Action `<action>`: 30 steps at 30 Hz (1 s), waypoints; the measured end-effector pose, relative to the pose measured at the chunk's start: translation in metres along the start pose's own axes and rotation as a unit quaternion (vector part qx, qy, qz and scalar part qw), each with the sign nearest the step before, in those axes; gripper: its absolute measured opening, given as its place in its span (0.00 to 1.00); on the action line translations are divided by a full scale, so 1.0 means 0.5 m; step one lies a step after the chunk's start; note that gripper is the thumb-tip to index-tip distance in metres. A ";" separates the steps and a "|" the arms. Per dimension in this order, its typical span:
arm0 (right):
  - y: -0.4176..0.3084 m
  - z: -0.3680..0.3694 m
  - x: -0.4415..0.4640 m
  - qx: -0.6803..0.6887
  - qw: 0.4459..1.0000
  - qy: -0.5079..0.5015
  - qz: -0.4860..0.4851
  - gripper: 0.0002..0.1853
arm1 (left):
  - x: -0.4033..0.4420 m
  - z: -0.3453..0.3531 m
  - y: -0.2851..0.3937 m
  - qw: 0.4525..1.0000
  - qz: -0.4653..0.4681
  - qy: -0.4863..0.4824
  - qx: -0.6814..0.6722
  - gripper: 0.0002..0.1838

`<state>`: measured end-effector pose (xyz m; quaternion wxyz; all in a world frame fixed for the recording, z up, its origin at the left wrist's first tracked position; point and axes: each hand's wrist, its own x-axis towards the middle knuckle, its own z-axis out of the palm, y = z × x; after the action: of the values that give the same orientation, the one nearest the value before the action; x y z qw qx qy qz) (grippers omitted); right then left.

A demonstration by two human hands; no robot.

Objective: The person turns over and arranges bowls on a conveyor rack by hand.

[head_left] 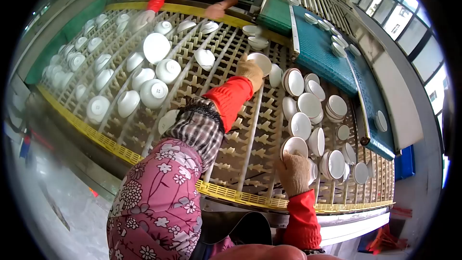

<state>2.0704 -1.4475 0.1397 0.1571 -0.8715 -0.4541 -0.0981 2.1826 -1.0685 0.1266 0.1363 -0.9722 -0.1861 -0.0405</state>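
Tan work gloves with red cuffs cover both my hands. My left hand (250,73), stretched far across the pegged rack conveyor (231,161), is closed on the edge of a white bowl (260,62) whose inside faces me. Near the front, my right hand (294,175) grips a white bowl (294,147) by its lower rim; its fingers are partly hidden behind the bowl. Stacked and leaning bowls (308,105) crowd the pegs beyond and to the right of my right hand. Left of my left arm, several bowls rest tilted or upside down, among them one bowl (154,93).
A co-worker's gloved hand (143,19) and other hand (215,11) are at the far edge. A green belt (322,62) carrying bowls runs along the right. Yellow edging (240,196) borders the rack's near side. A blue bin (405,162) stands at the right.
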 end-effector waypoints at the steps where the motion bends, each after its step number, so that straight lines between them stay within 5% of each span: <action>1: -0.004 -0.008 -0.004 0.028 1.000 -0.009 0.009 0.18 | 0.008 0.029 0.004 1.000 -0.004 0.002 -0.017 0.24; 5: 0.001 -0.030 -0.013 0.131 0.990 -0.010 0.052 0.20 | -0.104 0.015 -0.055 0.968 -0.049 0.060 -0.239 0.18; 8: -0.026 -0.040 -0.010 0.174 0.978 -0.052 0.100 0.21 | -0.165 0.033 -0.120 0.962 -0.042 0.095 -0.255 0.20; 11: -0.058 -0.043 0.008 0.142 0.988 -0.030 0.042 0.21 | -0.232 -0.116 -0.124 0.975 0.043 0.149 -0.162 0.37; 12: -0.052 -0.036 0.007 0.138 0.989 -0.032 0.037 0.21 | -0.237 -0.125 -0.106 0.980 0.031 0.191 -0.053 0.50; 14: -0.041 -0.035 0.007 0.136 0.987 -0.064 0.052 0.19 | -0.216 -0.150 -0.073 0.999 0.026 0.031 0.022 0.52; 16: -0.042 -0.045 0.003 0.154 0.985 -0.069 0.042 0.19 | -0.201 -0.119 -0.057 0.997 0.014 -0.055 -0.061 0.51; 20: -0.029 -0.060 0.008 0.108 0.993 -0.044 -0.017 0.17 | -0.157 -0.039 -0.030 0.990 -0.033 -0.009 -0.134 0.51; 23: -0.012 -0.040 0.006 0.118 0.992 -0.036 -0.038 0.15 | -0.264 -0.120 -0.026 0.998 0.004 0.035 0.061 0.51; 26: -0.001 -0.021 0.004 0.132 0.990 -0.045 -0.030 0.16 | -0.241 -0.075 -0.011 0.990 0.019 0.079 0.120 0.46; 29: 0.002 -0.019 0.002 0.102 0.993 -0.062 -0.025 0.17 | -0.211 -0.035 0.002 0.997 0.011 0.069 -0.028 0.35; 30: -0.004 -0.022 0.004 0.088 0.994 -0.035 -0.048 0.18 | -0.201 -0.034 0.012 0.986 -0.055 0.056 -0.146 0.32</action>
<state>2.0695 -1.4492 0.1510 0.2122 -0.8343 -0.5077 -0.0344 2.0912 -1.1137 0.1282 0.0010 -0.9661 -0.2240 -0.1288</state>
